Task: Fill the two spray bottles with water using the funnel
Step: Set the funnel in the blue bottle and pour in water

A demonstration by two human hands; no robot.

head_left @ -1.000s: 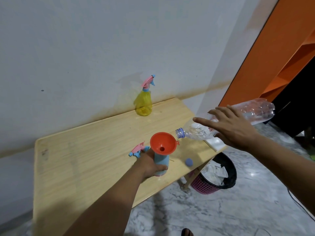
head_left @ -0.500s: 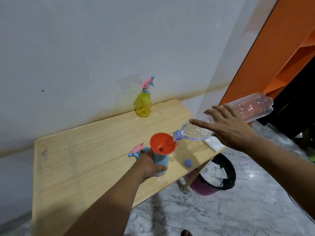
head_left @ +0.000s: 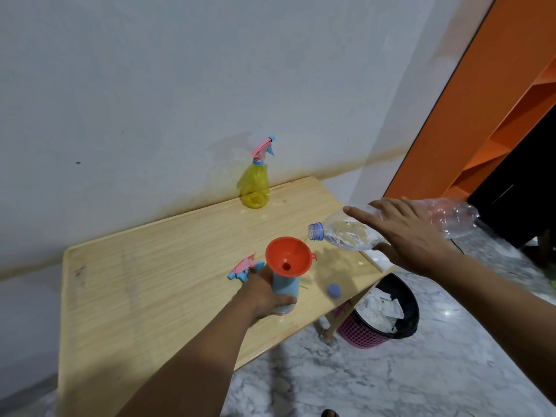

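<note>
A blue spray bottle (head_left: 285, 288) stands on the wooden table (head_left: 144, 290) with an orange funnel (head_left: 288, 256) in its neck. My left hand (head_left: 262, 293) grips the blue bottle's body. My right hand (head_left: 412, 236) holds a clear water bottle (head_left: 346, 234) on its side, with the open mouth just above the funnel's right rim. The blue bottle's pink and blue trigger head (head_left: 245, 266) lies on the table behind my left hand. A yellow spray bottle (head_left: 255, 188), trigger head on, stands by the wall. A small blue cap (head_left: 334, 290) lies right of the blue bottle.
A pink bin (head_left: 382, 320) with a black liner and crumpled paper sits on the marble floor beside the table's right edge. An orange shelf unit (head_left: 481, 115) stands at the right. A white wall runs behind the table.
The water bottle's mouth came down to the funnel's rim, then lifted slightly and levelled out. My left hand has kept its hold on the blue bottle.
</note>
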